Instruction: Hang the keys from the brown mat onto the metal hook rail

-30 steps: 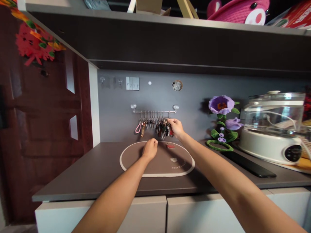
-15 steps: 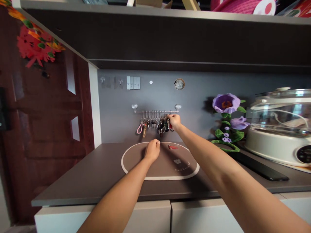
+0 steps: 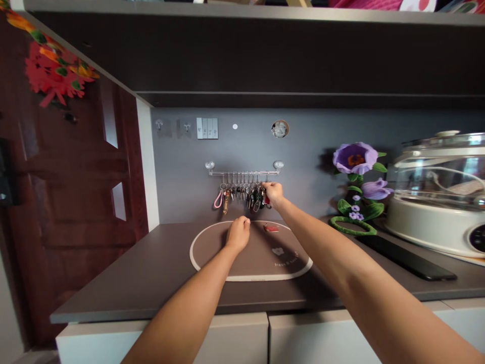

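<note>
A clear hook rail (image 3: 244,173) on the grey wall carries several keys and key rings. Near its right end my right hand (image 3: 273,194) is closed at a red key item (image 3: 267,199), fingertips pinched at its top just below the rail. At the left of the rail hang a pink loop (image 3: 219,199) and a brown tag. My left hand (image 3: 239,232) is closed over the oval brown mat (image 3: 212,247); whatever its fingers hold, if anything, is hidden. Another small red item (image 3: 271,228) lies on the mat's back part, right of my left hand.
Purple fabric flowers (image 3: 355,159), a black phone (image 3: 407,258) and a cream appliance with a clear lid (image 3: 428,222) stand or lie at the right. A dark shelf (image 3: 242,55) overhangs the counter (image 3: 151,273). A dark red door (image 3: 76,227) is at the left.
My right hand has shifted very slightly right and down from the rail, uncovering a bit more of the hanging keys. The left hand stays in place. The view has tilted a little.
</note>
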`<state>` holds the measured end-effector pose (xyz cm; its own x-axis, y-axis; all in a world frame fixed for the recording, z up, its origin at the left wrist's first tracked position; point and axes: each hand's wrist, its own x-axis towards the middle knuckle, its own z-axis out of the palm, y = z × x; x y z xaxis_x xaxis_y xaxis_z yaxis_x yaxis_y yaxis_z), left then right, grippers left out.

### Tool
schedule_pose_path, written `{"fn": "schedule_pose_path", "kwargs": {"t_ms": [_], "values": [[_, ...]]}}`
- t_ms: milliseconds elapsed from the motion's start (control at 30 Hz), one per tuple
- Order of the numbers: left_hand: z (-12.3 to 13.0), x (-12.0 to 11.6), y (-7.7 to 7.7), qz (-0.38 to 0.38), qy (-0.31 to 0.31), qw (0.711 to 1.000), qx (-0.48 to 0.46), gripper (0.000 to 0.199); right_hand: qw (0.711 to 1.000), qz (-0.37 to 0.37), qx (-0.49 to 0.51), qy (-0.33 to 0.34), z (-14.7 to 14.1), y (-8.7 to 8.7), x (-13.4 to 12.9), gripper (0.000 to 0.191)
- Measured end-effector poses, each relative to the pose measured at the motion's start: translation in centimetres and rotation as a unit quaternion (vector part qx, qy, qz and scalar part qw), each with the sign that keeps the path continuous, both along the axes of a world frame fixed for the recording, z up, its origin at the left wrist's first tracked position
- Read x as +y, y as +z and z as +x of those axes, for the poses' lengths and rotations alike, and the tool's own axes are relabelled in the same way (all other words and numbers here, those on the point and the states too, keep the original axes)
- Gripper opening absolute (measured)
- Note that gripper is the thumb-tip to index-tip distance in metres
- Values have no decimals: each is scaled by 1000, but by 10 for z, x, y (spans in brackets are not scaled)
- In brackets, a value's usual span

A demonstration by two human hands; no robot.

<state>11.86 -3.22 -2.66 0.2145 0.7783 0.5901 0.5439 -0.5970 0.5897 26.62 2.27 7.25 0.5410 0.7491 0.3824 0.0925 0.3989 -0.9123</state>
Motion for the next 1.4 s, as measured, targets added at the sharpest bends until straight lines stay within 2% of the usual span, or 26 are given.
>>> {"fn": "schedule_pose_path", "kwargs": {"t_ms": [133, 300, 467, 633, 833, 967, 1167, 1300, 1400], "values": [[0, 1, -1, -4, -2, 1000, -4, 24, 1000, 19, -4, 2, 2, -5, 3, 12], [0, 3, -2, -2, -3, 1000, -1, 25, 998, 8, -21, -58, 2, -9, 10, 15], [1, 4, -3, -1, -4, 1000, -3, 25, 995, 5, -39, -89, 3, -12, 11, 17], [0, 4, -3, -7, -10, 1000, -8, 24, 995, 13, -58, -82, 4, -12, 5, 15], [0, 2, -3, -6, -26, 1000, -12, 21, 998, -10, -39, -53, 8, -14, -3, 5], [0, 1, -3, 2, -46, 999, -12, 20, 996, -2, -39, -84, 13, -19, -13, 15], [-1, 5, -6, 1, -62, 998, -9, 17, 992, -30, -38, -115, 18, -44, -34, 26], [-2, 6, -7, -3, -73, 997, 1, 16, 993, -53, -93, -41, 24, -74, -46, 13], [-2, 7, -6, -15, -71, 997, 7, 15, 976, -79, -202, -12, 28, -90, -53, 5]]}}
